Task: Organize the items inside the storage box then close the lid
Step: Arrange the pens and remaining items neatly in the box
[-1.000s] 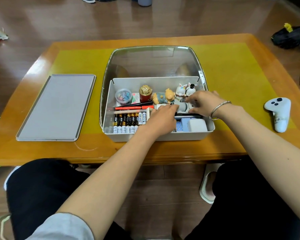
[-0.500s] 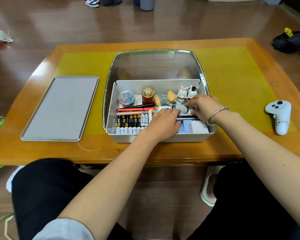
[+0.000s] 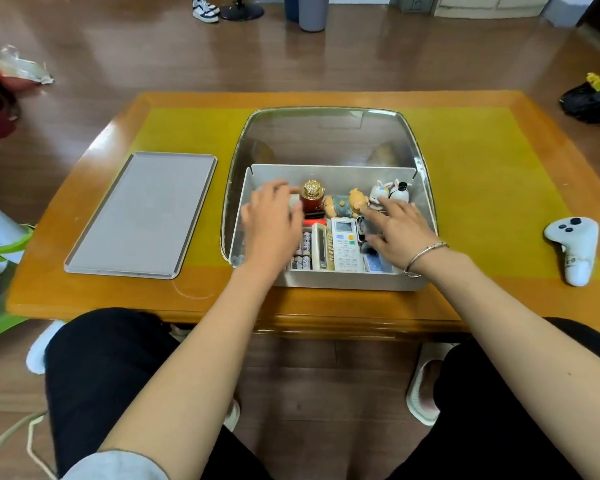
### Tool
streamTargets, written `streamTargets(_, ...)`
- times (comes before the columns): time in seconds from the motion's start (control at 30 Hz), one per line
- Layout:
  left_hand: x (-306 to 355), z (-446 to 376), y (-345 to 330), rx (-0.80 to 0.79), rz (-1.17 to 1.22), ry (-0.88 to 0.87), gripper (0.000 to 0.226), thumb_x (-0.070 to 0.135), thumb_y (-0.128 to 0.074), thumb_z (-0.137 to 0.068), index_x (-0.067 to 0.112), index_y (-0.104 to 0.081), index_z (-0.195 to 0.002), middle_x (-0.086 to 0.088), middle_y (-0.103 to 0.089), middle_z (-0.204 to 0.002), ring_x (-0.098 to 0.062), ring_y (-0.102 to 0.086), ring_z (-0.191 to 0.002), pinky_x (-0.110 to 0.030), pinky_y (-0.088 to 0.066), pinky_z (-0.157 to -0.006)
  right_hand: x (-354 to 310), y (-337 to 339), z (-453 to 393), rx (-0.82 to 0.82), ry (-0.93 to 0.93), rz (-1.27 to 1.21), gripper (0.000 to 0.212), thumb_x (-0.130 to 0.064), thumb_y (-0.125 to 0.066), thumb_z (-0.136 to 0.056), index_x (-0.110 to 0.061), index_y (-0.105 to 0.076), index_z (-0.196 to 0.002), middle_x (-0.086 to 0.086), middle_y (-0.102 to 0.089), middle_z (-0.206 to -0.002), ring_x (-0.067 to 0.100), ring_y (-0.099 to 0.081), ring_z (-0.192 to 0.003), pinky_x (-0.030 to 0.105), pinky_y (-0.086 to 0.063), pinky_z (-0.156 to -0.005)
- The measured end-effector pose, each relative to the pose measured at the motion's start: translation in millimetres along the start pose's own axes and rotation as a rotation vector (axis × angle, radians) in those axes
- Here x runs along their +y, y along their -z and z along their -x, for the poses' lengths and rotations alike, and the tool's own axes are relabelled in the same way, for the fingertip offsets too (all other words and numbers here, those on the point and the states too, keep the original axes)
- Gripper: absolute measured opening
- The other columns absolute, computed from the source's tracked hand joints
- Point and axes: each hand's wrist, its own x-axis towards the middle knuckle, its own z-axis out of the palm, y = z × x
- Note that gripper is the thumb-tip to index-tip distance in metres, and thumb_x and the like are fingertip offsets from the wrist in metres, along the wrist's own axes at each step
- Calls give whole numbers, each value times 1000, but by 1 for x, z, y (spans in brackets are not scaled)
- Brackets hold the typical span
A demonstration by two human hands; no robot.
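The storage box (image 3: pixel 329 280) sits at the middle of the table's near edge, its clear lid (image 3: pixel 326 136) tipped up behind so both hands can work inside. The left hand (image 3: pixel 271 220) hovers over the box's left side with fingers loosely spread, holding nothing, beside the gold-capped red bottle (image 3: pixel 312 199) at the back wall. The right hand (image 3: pixel 395 230), fingers splayed, grips nothing I can see, and reaches toward the rabbit figurine (image 3: pixel 380 194), probably to nudge the figurines along the back, leaving the remote control (image 3: pixel 343 245) flat in front.
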Motion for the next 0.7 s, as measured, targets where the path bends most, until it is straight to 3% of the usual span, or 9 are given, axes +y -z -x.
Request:
streamTargets(0.1,-32,-5,19,156,-55,124,31,30,-40,-98,17,-51,-124,-3,-48,-132,-22,-41,-123,-41,-30,-98,-8,-6,-5,-117,-31,-28,62,-53,-42,-92,-32,-22,-147,2,-13,-157,26,-10,-143,49,-11,-116)
streamTargets(0.17,-52,-8,26,203,-71,193,34,32,-37,-99,15,-48,-127,-7,-47,-134,-27,-41,-121,-44,-31,-95,-9,-8,-6,-156,-39,-22,62,-56,-42,-91,-31,-26,-146,0,-18,-156,25,-16,-142,52,-17,-114)
streamTargets(0.27,-82,-10,27,142,-79,361,46,43,-30,-100,13,-42,-133,-11,-41,-141,-33,-37,-126,-50,-30,-99,-8,-9,-6,-165,-54,5,62,-57,-45,-89,-33,-29,-144,1,-19,-155,26,-17,-141,55,-21,-111)
streamTargets(0.37,-108,-5,19,-52,-184,517,58,51,-25,-100,11,-34,-140,-16,-34,-146,-37,-32,-130,-53,-30,-101,-7,-9,-4,-179,-69,1,67,-59,-44,-89,-37,-19,-147,2,-7,-158,26,-8,-144,56,-16,-113)
streamTargets(0.53,-128,7,8,-304,-422,579,43,20,-45,-95,9,-34,-136,-19,-39,-138,-36,-35,-123,-48,-34,-95,-8,-7,0,-163,-111,-6,73,-62,-44,-88,-35,-11,-148,3,0,-159,27,0,-145,55,-10,-113)
streamTargets(0.7,-138,12,5,-172,-441,469,39,-3,-47,-89,5,-42,-127,-22,-45,-129,-39,-41,-114,-46,-40,-88,-7,-9,3,-172,-156,-38,74,-59,-45,-88,-35,-9,-148,4,-8,-158,27,-2,-145,55,-16,-114)
